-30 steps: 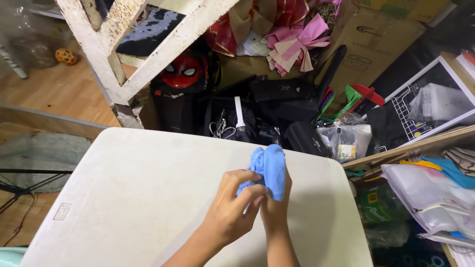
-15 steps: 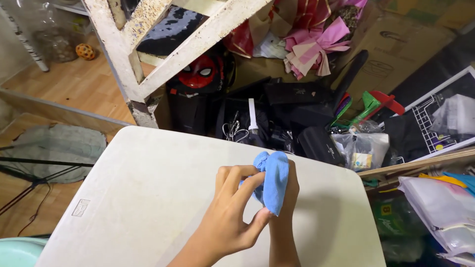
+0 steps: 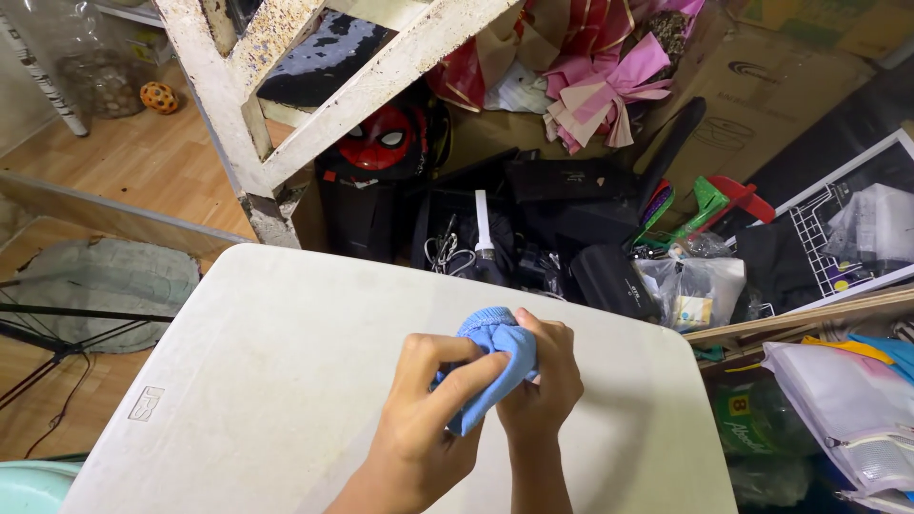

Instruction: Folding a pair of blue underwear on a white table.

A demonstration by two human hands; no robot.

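Both hands worked over the far right part of the pale, matte, faintly speckled table (image 3: 248, 362), which looked rigid and round-cornered. I had my left hand (image 3: 424, 419) and right hand (image 3: 541, 381) clenched around a small, soft, ribbed blue cloth (image 3: 495, 366), bunched between them. Held so near the far edge, it could slip from my fingers into the dark clutter beyond.

There is only one view, from a camera on the person's head. It looks steeply down and forward, close over the off-white plastic table (image 3: 286, 371), and beyond its far edge it also shows the white-painted wooden frame (image 3: 286, 105).
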